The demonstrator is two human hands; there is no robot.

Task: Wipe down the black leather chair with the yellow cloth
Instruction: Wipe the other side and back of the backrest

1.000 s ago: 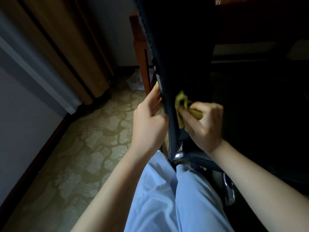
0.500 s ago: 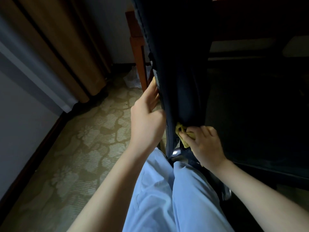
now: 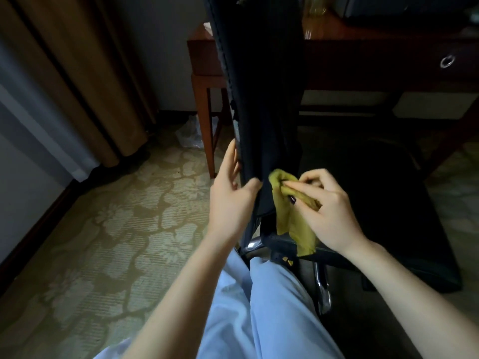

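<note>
Ideally, left hand [image 3: 230,200] gripping the black leather chair [image 3: 261,99] edge braces it, while right hand [image 3: 329,206] pinching crumpled yellow cloth [image 3: 285,218] wipes flatter.

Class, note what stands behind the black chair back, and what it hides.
Behind the chair back stands a wooden desk, with a plastic bag on the carpet by its leg. The chair back covers a stretch of the desk's top and front; nothing there can be seen.

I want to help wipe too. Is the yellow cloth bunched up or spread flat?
Bunched up. The yellow cloth is crumpled in the right hand, a loose end hanging down.
</note>
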